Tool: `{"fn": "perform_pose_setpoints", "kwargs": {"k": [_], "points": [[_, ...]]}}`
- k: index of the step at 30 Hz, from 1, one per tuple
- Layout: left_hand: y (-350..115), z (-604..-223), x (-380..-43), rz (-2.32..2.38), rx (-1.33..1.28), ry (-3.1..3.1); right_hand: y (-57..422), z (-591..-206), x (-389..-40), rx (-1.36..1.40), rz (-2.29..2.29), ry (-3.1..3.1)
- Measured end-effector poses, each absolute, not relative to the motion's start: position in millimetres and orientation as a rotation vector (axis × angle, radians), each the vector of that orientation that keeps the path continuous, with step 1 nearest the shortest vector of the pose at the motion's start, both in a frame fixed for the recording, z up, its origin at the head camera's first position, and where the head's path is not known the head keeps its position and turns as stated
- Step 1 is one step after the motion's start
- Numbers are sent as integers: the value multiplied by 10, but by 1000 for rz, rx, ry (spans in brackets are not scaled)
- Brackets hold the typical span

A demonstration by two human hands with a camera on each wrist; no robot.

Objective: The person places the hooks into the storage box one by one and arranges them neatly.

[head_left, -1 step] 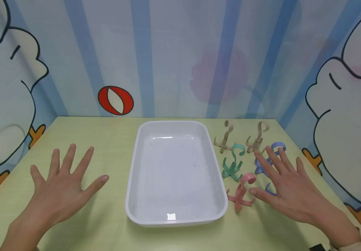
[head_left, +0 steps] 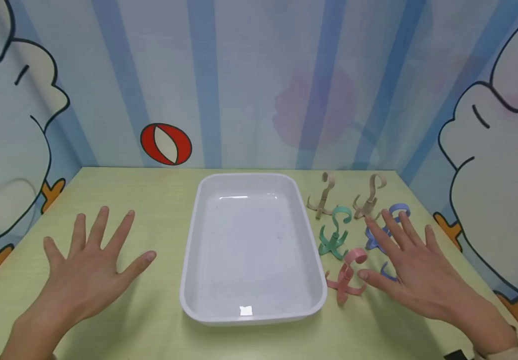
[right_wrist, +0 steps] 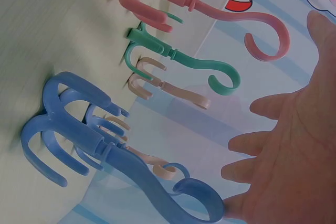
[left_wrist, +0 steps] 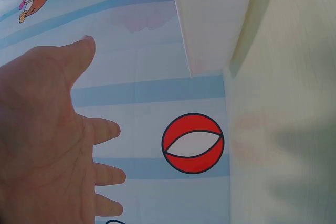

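Note:
My left hand [head_left: 85,270] hovers over the table left of the white tray, palm down, fingers straight and spread, holding nothing. Spread the same way, my right hand [head_left: 421,275] is above several plastic multi-prong hanging hooks and grips none of them. A pink hook [head_left: 344,282] and a green hook [head_left: 333,242] stand beside the tray's right wall. Two beige hooks [head_left: 324,197] are behind them. In the head view my right hand partly covers two blue hooks [head_left: 376,237]; the nearer blue hook [right_wrist: 84,132] shows large in the right wrist view, hook end up.
The white rectangular tray [head_left: 253,320] sits mid-table with nothing in it. Behind the pale yellow-green table [head_left: 151,190] rises a striped blue backdrop [head_left: 250,75] with cartoon prints. A small black object [head_left: 455,355] lies at the lower right edge.

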State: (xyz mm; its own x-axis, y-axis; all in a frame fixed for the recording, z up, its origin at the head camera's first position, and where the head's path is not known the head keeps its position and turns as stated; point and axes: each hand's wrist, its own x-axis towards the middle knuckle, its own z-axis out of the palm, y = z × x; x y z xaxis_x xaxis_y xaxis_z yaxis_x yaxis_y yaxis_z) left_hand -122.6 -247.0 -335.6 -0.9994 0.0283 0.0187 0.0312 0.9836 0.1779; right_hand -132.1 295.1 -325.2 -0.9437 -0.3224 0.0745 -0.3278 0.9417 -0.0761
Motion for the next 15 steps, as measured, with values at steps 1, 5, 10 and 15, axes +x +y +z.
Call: {"fn": "perform_pose_setpoints", "kwargs": {"k": [1,5,10,15], "points": [[-2470,-3354,-1227,-279,-46,-3113,2951,-3250,-1322,509,138,-3035],[-2469,-3349,-1228,-281,-48,-3113,2956,-3248,-1324,523,172,-3033],[-2467,-3353,-1215,-288,-56,-3111,2960,-3250,-1318,532,214,-3026],[-2473,-3353,-1210,-275,-69,-3099,2929,-3228,-1310,534,194,-2976]]}}
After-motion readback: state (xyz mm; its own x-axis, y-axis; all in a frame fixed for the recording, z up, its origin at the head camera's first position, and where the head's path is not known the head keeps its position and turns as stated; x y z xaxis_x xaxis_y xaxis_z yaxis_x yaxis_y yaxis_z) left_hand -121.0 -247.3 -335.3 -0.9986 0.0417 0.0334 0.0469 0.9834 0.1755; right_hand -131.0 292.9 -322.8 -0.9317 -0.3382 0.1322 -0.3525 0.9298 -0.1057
